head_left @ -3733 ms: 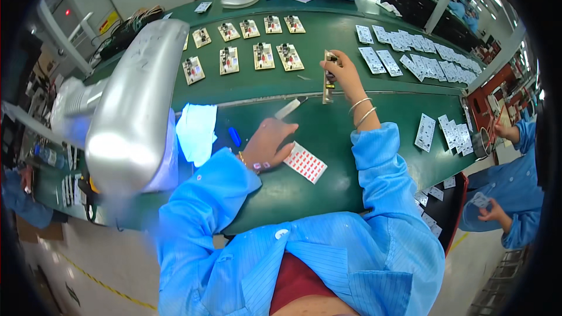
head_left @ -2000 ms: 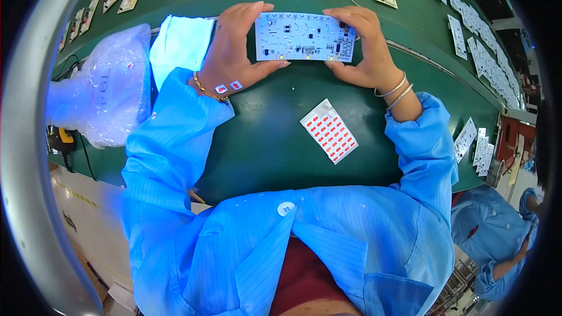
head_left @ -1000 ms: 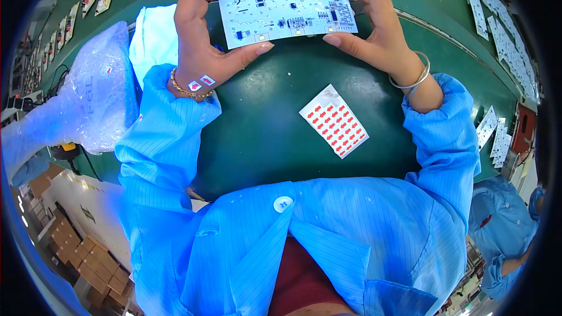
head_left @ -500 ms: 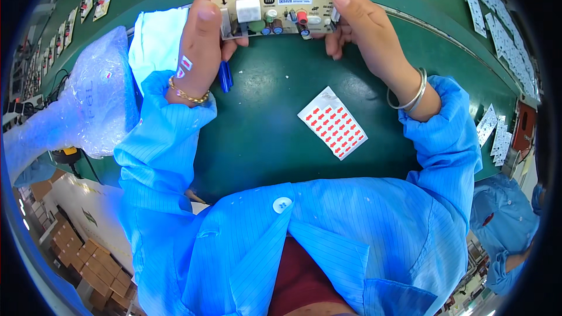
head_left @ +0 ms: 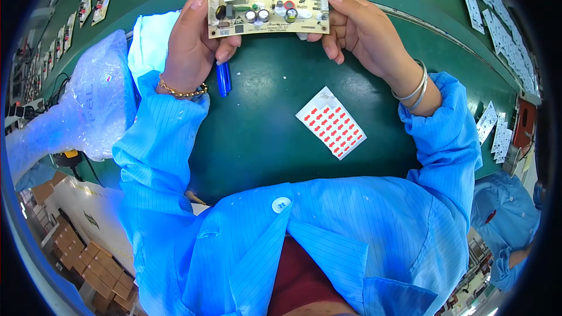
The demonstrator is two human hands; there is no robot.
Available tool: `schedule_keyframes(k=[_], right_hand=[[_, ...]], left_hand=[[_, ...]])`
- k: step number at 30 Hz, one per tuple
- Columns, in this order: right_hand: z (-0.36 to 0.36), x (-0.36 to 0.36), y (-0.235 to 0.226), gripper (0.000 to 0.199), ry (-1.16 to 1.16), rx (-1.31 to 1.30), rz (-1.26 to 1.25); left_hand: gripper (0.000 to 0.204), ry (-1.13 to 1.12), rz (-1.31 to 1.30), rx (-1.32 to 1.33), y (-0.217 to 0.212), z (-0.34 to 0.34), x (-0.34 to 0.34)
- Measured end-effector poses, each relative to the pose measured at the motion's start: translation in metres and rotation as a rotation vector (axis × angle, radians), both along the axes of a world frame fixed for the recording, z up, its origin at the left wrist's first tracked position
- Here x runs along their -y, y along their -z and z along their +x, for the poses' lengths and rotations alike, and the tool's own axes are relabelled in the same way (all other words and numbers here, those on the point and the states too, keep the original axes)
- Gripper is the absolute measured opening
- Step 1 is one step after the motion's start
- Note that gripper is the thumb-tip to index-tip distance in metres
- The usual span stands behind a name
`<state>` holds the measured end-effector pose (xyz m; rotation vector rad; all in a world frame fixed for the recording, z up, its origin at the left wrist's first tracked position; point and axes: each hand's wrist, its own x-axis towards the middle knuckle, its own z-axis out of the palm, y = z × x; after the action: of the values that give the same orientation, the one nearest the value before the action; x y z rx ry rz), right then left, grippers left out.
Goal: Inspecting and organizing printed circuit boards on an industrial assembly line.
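Note:
Between my two hands a cream circuit board (head_left: 269, 22) is held up by its short ends, its component side facing me. My left hand (head_left: 199, 32) grips the left end, fingers curling under the lower corner. At the right end my right hand (head_left: 363, 32) pinches the edge, thumb on top and the other fingers curled below. Capacitors, a white block and a printed label show on the board. Below it, on the green table (head_left: 257, 140), lies a white sheet of red arrow stickers (head_left: 331, 123). A blue pen (head_left: 224, 79) lies just below my left hand.
A bubble-wrapped bundle (head_left: 99, 96) and a white cloth (head_left: 149, 47) stand at the left. More circuit boards (head_left: 105, 0) line the far left, and pale panels (head_left: 497, 35) the far right. A co-worker in blue (head_left: 506, 222) is at the right edge.
The board has tipped so its component face shows more fully toward me. My left hand has shifted slightly left and turned with it. The sticker sheet stays in place.

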<state>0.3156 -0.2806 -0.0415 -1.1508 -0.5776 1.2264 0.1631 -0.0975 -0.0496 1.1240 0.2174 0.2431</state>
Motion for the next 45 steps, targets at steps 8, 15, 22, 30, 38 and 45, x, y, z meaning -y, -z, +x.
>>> schedule_keyframes(k=[8,15,22,30,38,45], right_hand=[[0.009,0.000,-0.001,0.030,0.001,-0.127,-0.011],[0.016,0.003,0.004,0.027,-0.017,-0.224,-0.005],[0.066,0.015,-0.003,0.024,0.463,-0.103,0.359],[0.147,0.048,0.009,0.039,0.897,0.358,0.062],[0.161,0.075,-0.012,0.053,0.790,1.056,-0.743],[0.194,0.130,0.012,0.067,1.001,1.736,-1.315]], left_hand=[[0.039,0.195,-0.131,0.146,0.001,0.000,-0.003],[0.051,0.079,-0.009,0.053,-0.004,0.002,0.010],[0.049,0.077,-0.042,0.051,-0.002,-0.001,0.005],[0.046,0.104,-0.038,0.001,-0.001,0.004,0.005],[0.043,0.088,-0.034,-0.002,-0.006,0.001,0.006],[0.042,0.097,-0.030,-0.014,-0.005,0.004,0.007]])
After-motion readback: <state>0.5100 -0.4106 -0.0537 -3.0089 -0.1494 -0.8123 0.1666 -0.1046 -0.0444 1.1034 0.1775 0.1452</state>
